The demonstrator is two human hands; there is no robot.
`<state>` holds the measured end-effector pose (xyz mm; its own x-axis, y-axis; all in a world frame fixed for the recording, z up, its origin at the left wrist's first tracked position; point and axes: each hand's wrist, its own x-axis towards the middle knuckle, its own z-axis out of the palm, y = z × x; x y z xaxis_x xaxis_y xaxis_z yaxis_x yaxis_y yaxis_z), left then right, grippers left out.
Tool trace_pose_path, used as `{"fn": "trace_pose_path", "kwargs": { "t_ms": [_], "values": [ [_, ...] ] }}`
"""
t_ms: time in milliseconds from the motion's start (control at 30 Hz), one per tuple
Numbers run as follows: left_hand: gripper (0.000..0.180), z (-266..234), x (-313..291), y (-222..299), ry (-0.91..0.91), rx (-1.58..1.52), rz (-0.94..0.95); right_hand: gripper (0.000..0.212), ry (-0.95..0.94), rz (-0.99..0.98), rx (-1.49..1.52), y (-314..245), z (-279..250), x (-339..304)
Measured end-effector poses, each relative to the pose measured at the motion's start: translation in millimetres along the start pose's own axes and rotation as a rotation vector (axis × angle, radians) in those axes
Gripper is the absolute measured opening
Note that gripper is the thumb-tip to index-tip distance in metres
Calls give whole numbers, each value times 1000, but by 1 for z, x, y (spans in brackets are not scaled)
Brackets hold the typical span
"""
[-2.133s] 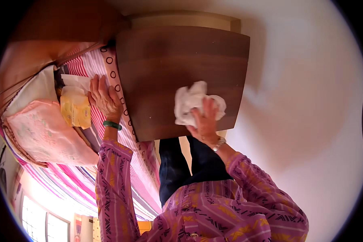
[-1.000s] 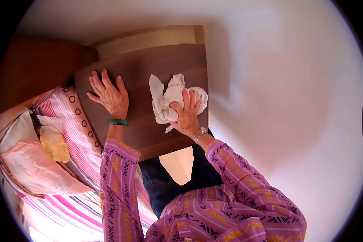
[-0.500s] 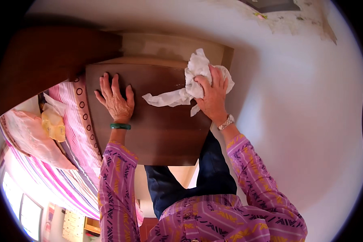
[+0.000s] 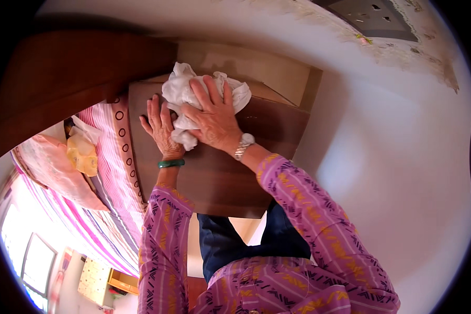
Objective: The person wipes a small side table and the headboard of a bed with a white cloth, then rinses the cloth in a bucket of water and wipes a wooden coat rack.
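**Cloth pressed on the table top under the right hand**

The cloth (image 4: pixel 186 99), white and crumpled, lies bunched on the far part of the brown wooden table (image 4: pixel 220 178). The right hand (image 4: pixel 212 118) lies over it with the fingers spread and bent down on the folds, so the grip is clamped on the cloth, palm pressing it to the wood. Loose ends of the cloth stick out beyond the fingertips and to either side of the grip, and a lump of it hangs out below the palm, on the side toward the person.

The left hand (image 4: pixel 162 128) lies flat on the table just left of the grip, fingers apart and stretched out, holding nothing; its fingertips touch the edge of the cloth. A green bangle (image 4: pixel 171 164) sits on the left wrist, and a silver watch (image 4: pixel 243 145) on the right wrist just behind the grip. Both arms wear purple patterned sleeves (image 4: pixel 303 209).

Left of the hands, beside the table, runs a bed with a pink striped sheet (image 4: pixel 115 172); a pink pillow (image 4: pixel 57 167) and a small yellow bag (image 4: pixel 82 154) lie on it, well apart from the grip. Beyond the cloth a pale board (image 4: pixel 256 65) stands against the white wall (image 4: pixel 392 157).
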<state>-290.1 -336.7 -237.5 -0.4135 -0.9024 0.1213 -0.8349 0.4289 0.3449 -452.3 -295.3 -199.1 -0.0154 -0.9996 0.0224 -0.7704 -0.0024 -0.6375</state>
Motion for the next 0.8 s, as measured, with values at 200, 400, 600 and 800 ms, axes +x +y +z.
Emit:
{"fn": "trace_pose_path", "kwargs": {
  "t_ms": [200,400,600,800],
  "values": [
    [37,-4,2,9,-17,-4,-47,43,199,248,-195,58,-49,-112],
    [38,-5,4,13,-10,6,-41,44,365,872,113,28,-29,-226],
    [37,-4,2,9,-9,36,-24,48,524,1015,426,16,-17,-223],
    [35,-3,5,8,2,62,-6,43,757,900,543,86,-59,-116]
  ]
}}
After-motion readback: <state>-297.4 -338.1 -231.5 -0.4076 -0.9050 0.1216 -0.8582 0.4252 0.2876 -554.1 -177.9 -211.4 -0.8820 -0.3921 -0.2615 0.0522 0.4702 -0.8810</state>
